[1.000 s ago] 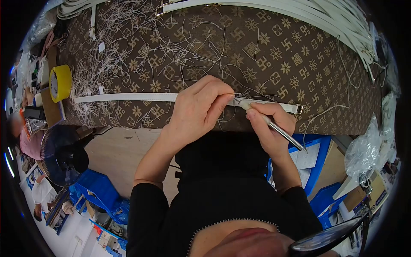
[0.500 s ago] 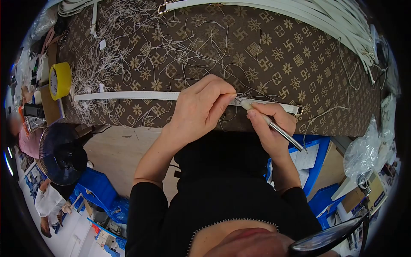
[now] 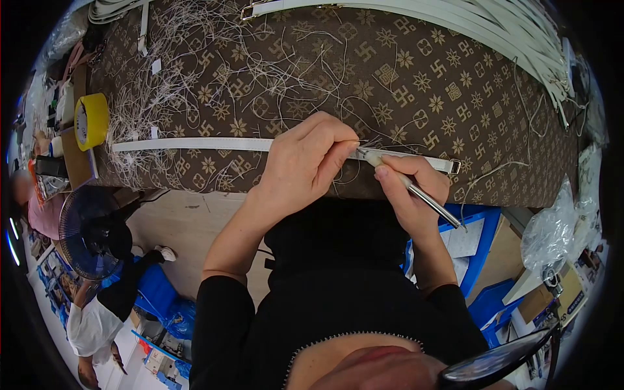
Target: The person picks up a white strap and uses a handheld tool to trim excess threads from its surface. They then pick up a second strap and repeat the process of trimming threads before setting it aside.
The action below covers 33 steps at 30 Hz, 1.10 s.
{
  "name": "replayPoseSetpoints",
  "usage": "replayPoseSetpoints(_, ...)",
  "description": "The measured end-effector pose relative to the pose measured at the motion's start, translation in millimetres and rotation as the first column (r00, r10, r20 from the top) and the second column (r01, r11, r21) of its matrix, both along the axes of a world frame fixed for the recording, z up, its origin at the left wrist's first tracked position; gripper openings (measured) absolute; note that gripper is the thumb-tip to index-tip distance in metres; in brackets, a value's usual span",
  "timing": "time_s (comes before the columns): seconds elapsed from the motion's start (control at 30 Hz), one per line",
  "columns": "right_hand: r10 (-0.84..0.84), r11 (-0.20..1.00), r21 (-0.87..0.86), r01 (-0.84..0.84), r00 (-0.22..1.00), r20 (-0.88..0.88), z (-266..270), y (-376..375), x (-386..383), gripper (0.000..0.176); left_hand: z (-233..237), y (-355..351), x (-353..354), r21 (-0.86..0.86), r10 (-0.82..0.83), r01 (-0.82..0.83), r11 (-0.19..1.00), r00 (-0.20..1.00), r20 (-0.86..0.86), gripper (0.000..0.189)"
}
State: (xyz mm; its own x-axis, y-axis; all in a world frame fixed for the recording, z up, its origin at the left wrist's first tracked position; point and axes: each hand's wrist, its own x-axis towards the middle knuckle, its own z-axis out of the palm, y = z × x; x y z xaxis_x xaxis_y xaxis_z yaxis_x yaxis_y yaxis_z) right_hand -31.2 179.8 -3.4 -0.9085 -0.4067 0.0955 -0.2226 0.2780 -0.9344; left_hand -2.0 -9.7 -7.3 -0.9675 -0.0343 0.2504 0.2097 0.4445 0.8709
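A narrow white belt (image 3: 195,143) with a stitched edge and a gold-coloured buckle (image 3: 455,167) lies along the near edge of the padded table. Over its middle, my left hand (image 3: 302,162) is closed, thumb and forefinger pinched together. Fine thread ends (image 3: 372,141) stick out beside those fingertips. My right hand (image 3: 413,188) grips a pen-shaped tool (image 3: 434,207) with a silver barrel and a pale front part. The tool's tip points to the left fingertips, close to the belt; whether it touches the thread is too small to tell.
Loose cut threads (image 3: 175,78) cover much of the patterned cloth (image 3: 481,123). More white belts (image 3: 455,23) lie along the far edge. A yellow tape roll (image 3: 91,122) stands at the left, near a black fan (image 3: 97,234). Another person (image 3: 97,325) is at lower left.
My hands, the tool and the belt stay practically still. The person in white at lower left has moved, and their leg and shoe now show beside the fan.
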Motion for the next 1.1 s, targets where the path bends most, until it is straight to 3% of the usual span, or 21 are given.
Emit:
replayPoseSetpoints(0.23,0.038,0.999,-0.036,-0.037,0.999,0.029,1,5,1,0.010,-2,-9,3,0.057,-0.023,0.022,0.998,0.999,0.025,0.012)
replayPoseSetpoints(0.3,-0.022,0.981,-0.180,0.068,0.969,0.246,5,7,2,0.012,-3,-16,3,0.381,0.174,-0.163,0.910,0.985,0.005,0.013)
replayPoseSetpoints(0.33,-0.024,0.981,-0.181,0.070,0.969,0.245,4,9,2,0.012,3,-19,6,0.479,0.293,-0.319,0.818,0.947,0.131,0.017)
replayPoseSetpoints(0.37,-0.039,0.960,-0.254,0.119,0.953,0.301,2,11,2,0.014,8,-24,7,0.479,0.291,-0.317,0.819,0.948,0.130,0.017)
replayPoseSetpoints(0.4,-0.049,0.931,-0.323,0.171,0.934,0.355,0,13,1,0.016,13,-30,7,0.197,0.250,-0.258,0.946,0.966,0.067,0.020)
replayPoseSetpoints(0.43,-0.051,0.930,-0.324,0.173,0.934,0.354,0,14,1,0.016,19,-33,7,-0.108,0.190,-0.187,0.977,0.982,0.021,0.022)
replayPoseSetpoints(0.47,-0.046,0.904,-0.374,0.205,0.919,0.392,-1,15,1,0.013,24,-31,8,-0.274,0.076,-0.051,0.960,0.994,0.080,0.031)
replayPoseSetpoints(0.53,-0.035,0.875,-0.424,0.234,0.904,0.427,0,15,-1,0.011,26,-19,7,-0.483,-0.055,0.117,0.868,0.988,0.141,0.029)
replayPoseSetpoints(0.67,-0.017,0.819,-0.498,0.284,0.880,0.474,-1,20,-3,0.015,22,-12,4,-0.488,-0.047,0.136,0.862,0.980,0.191,0.020)
replayPoseSetpoints(0.8,0.013,0.761,-0.573,0.305,0.875,0.484,-4,23,-6,0.017,25,-20,4,-0.504,-0.050,0.111,0.857,0.990,0.133,0.022)
replayPoseSetpoints(0.87,0.016,0.756,-0.582,0.299,0.881,0.473,-5,23,-6,0.017,28,-33,7,-0.524,0.041,-0.038,0.851,0.999,-0.004,0.023)
replayPoseSetpoints(1.1,-0.034,0.734,-0.597,0.325,0.895,0.444,-2,26,-11,0.020,24,-31,17,-0.546,0.051,-0.009,0.838,0.997,0.062,0.024)
